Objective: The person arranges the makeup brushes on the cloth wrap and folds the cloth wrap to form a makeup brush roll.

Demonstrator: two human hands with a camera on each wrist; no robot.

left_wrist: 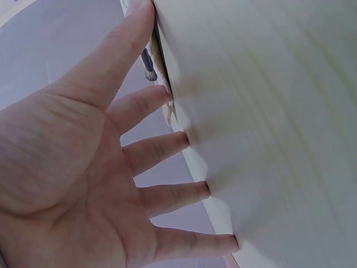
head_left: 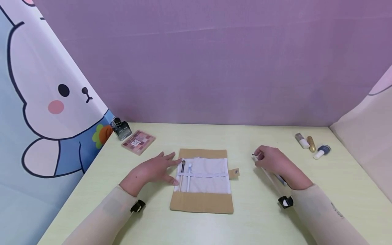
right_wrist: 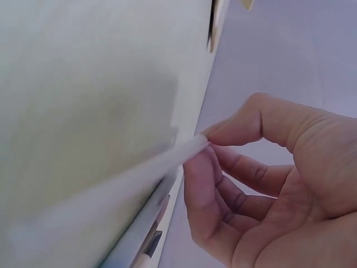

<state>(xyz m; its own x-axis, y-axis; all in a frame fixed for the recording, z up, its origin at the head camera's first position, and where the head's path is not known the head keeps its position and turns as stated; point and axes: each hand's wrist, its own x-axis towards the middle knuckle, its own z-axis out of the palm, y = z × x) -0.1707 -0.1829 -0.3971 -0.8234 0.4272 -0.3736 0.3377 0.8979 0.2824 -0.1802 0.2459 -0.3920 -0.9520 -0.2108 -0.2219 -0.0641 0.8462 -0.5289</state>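
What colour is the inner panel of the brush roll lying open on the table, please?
White, on a tan brush roll; the inner panel shows best in the head view.

Two bare hands, sheer cream sleeves to the wrists, small black-and-white clip at each cuff

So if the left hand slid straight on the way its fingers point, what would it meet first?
The left hand lies flat, fingers pointing right at the brush roll. It would likely first meet the dark-tipped brush tucked under the strap, since its fingertips already touch the roll's left edge.
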